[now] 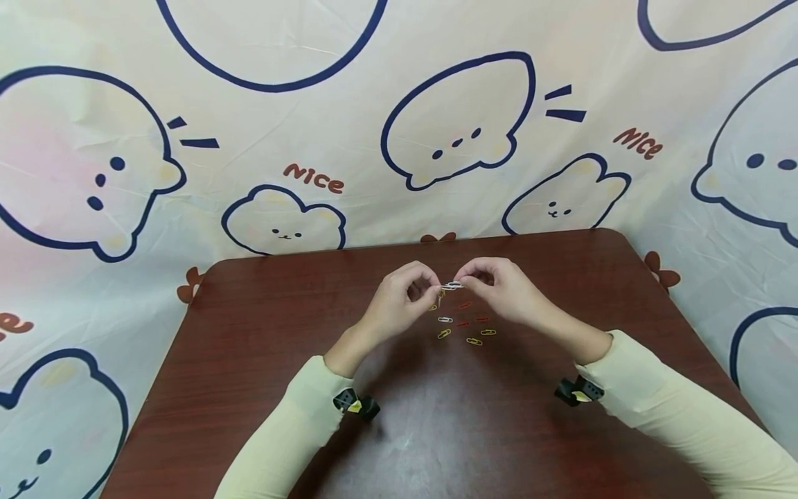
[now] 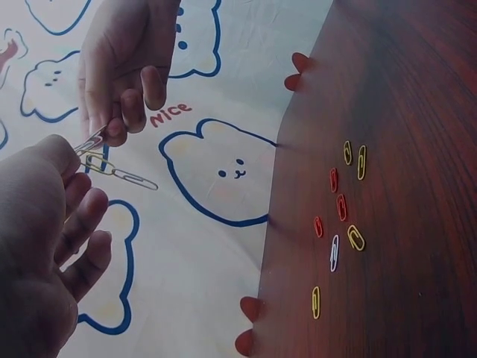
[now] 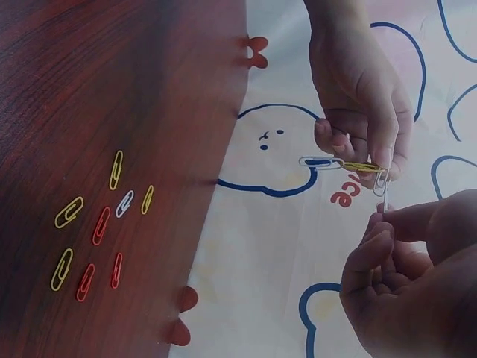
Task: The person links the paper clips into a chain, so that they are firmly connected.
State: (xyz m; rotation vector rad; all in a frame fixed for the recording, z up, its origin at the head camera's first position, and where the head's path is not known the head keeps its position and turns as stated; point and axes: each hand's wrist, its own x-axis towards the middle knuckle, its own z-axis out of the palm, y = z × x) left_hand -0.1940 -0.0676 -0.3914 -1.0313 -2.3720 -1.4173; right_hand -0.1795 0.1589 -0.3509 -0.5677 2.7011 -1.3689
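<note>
Above the far half of the table, my left hand (image 1: 405, 294) and right hand (image 1: 501, 287) meet fingertip to fingertip. White paper clip wire (image 3: 381, 183) spans the small gap between them. My left thumb and fingers pinch a short chain of paper clips: a yellow clip (image 3: 359, 166) hangs from the pinch, with a white clip (image 2: 136, 179) linked at its free end. On the other side, my right thumb and forefinger pinch a white paper clip (image 2: 91, 140) by its end. I cannot tell whether this clip is hooked into the chain.
Below the hands, loose paper clips lie scattered on the dark red-brown table (image 1: 262, 388): several yellow ones (image 1: 474, 341), three red ones (image 3: 101, 226) and a white one (image 1: 445, 319). A cloth printed with cartoon figures (image 1: 361, 208) hangs behind the table.
</note>
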